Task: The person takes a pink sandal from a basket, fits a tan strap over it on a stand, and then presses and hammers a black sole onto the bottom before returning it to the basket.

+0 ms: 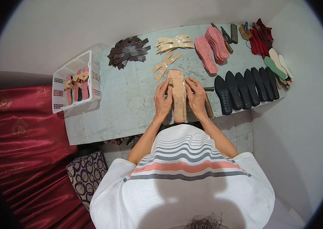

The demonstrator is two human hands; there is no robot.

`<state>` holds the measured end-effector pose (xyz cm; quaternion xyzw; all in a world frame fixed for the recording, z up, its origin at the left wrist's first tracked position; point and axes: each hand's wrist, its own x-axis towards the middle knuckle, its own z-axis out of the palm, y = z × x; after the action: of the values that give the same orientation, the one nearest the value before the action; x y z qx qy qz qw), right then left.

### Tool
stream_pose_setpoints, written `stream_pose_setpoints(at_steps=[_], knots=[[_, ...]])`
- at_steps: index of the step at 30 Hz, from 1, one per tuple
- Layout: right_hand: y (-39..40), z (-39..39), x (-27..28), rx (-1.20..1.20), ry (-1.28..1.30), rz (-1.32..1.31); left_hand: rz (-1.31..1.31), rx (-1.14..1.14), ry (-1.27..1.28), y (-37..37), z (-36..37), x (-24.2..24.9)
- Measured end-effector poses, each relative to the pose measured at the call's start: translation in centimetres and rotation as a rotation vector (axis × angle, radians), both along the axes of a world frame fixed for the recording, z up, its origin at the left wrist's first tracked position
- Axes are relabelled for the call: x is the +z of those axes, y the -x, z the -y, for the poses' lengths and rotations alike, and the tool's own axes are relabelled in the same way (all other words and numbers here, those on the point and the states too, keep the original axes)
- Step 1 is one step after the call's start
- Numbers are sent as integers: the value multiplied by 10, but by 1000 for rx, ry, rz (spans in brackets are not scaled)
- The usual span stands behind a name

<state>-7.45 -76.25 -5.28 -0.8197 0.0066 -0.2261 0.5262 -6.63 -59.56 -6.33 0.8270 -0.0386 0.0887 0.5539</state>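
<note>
A tan, sole-shaped piece (pixel 179 97) lies lengthwise near the table's front edge, its toe end pointing away from me. My left hand (pixel 163 100) holds its left side, the fingers bent at a small tan strap end on that edge. On the opposite side my right hand (pixel 196 97) has its fingertips pressed to the piece's right edge. Just beyond the toe end lies a cream cut-out strap (pixel 166 65), with a pile of similar cream straps (pixel 174 43) behind it. A hammer (pixel 208 105) rests right of my right hand, partly hidden by it.
Black soles (pixel 238 91) stand in a row at the right. Pink insoles (pixel 216 45), dark strips (pixel 128 52), pliers (pixel 225 35) and red pieces (pixel 259 41) lie along the back. A white basket (pixel 95 78) with sandals sits at the left edge.
</note>
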Motion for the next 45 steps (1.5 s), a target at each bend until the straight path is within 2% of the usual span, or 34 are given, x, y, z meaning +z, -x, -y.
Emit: stream_pose_setpoints(at_steps=[1, 8, 10, 11, 16, 19, 23, 25, 29, 31, 32, 34, 40, 45], knots=[[0, -1, 2, 9, 93, 30, 5, -3, -35, 0, 0, 2], [-1, 3, 1, 105, 197, -12, -123, -54, 50, -3, -6, 14], [0, 5, 3, 158, 296, -24, -19, -103, -102, -8, -13, 17], [0, 6, 3, 154, 297, -24, -18, -107, -101, -11, -17, 19], [-2, 6, 7, 186, 453, -47, -253, -275, -15, -39, -44, 31], [0, 6, 10, 160, 486, 17, -316, -323, -66, -56, -52, 36], [-5, 10, -1, 233, 310, -98, -165, -352, -25, -73, -50, 23], [-6, 13, 4, 260, 224, -113, -331, -358, 28, -76, -47, 29], [-21, 33, 5, 309, 260, -59, -324, -422, 18, -79, -48, 26], [-28, 40, 10, 402, 170, -126, -398, -371, -15, -77, -46, 44], [-31, 42, 7, 377, 245, -40, -396, -374, -17, -79, -46, 39], [-30, 42, 18, 376, 218, -78, -192, -418, 39, -81, -45, 30], [-22, 40, 13, 394, 159, -122, -400, -478, 4, -84, -52, 32], [-21, 34, 9, 352, 39, -249, -331, -514, 20, -90, -54, 17]])
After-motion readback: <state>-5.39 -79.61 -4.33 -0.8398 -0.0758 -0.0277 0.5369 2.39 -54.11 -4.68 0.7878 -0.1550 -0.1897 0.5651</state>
